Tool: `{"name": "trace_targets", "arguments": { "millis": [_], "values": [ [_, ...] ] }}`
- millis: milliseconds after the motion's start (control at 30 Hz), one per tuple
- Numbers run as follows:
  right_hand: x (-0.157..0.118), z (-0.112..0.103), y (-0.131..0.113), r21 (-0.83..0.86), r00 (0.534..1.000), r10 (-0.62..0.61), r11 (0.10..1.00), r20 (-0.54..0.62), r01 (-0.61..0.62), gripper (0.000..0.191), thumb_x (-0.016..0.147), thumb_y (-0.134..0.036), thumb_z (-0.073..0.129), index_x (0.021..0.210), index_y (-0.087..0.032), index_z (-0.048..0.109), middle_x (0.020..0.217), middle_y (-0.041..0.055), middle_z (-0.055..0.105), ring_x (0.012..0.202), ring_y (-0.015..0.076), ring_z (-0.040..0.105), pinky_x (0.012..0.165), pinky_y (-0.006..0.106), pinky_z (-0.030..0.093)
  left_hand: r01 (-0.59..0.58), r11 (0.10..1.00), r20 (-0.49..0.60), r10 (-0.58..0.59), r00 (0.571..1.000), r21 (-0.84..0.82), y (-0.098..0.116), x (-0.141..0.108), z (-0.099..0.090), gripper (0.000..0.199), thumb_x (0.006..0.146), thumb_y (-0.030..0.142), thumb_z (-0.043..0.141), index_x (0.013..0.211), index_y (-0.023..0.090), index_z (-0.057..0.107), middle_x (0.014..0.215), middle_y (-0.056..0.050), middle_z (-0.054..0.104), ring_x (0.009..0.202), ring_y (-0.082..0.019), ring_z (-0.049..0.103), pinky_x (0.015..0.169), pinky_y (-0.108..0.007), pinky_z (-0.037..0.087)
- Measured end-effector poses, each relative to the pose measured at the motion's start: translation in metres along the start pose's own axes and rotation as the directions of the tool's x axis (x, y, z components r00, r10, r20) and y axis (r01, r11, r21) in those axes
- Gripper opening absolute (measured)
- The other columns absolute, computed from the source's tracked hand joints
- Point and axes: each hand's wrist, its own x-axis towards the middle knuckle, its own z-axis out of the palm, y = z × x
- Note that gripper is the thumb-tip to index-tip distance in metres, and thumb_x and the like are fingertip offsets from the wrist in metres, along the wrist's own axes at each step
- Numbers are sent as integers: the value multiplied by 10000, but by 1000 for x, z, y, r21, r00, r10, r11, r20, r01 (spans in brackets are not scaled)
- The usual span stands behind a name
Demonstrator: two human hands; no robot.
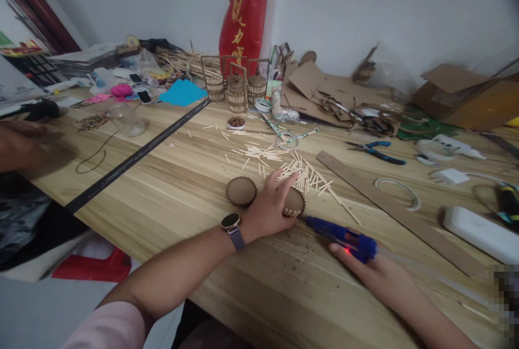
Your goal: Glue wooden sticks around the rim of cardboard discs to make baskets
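Observation:
My left hand (270, 208), with a watch on its wrist, is closed around the left side of a round brown cardboard piece (294, 201) with a ridged rim. Short light sticks stand along that piece's near edge. In my right hand (365, 265) is a blue glue gun (344, 235) with a glowing red light; its tip points at the near right edge of the round piece. A second round piece (241, 191) lies to the left of my left hand. Just beyond my fingers lies a pile of short wooden sticks (302, 176).
Small lidded baskets (237, 94) stand at the back before a red bag (245, 19). To the right lie a cardboard strip (381, 203), pliers (379, 150) and a white power strip (480, 232). Another person's hand (20, 143) is at the far left, beyond a black strip (141, 153).

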Motion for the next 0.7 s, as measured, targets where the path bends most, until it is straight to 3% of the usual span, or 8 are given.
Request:
{"name": "trace_targets", "arguments": {
  "millis": [400, 700],
  "values": [
    [-4, -3, -11, 18, 993, -57, 998, -105, 59, 466, 749, -604, 542, 1016, -267, 724, 928, 30, 786, 938, 322, 714, 772, 377, 589, -12, 1000, -2, 12, 1000, 8, -1, 1, 0, 1025, 626, 112, 715, 1472, 269, 159, 1493, -156, 154, 1419, -324, 190, 1129, -486, 295],
    [-2, -2, -8, 8, 998, -22, 1000, -55, 23, 515, 754, -617, 520, 1058, -246, 707, 953, 39, 781, 990, 326, 697, 791, 384, 581, 14, 1000, 11, -14, 1000, 10, 2, 1, -1, 1011, 634, 127, 721, 1471, 264, 172, 1488, -159, 160, 1416, -321, 209, 1124, -478, 308]
  ]
}}
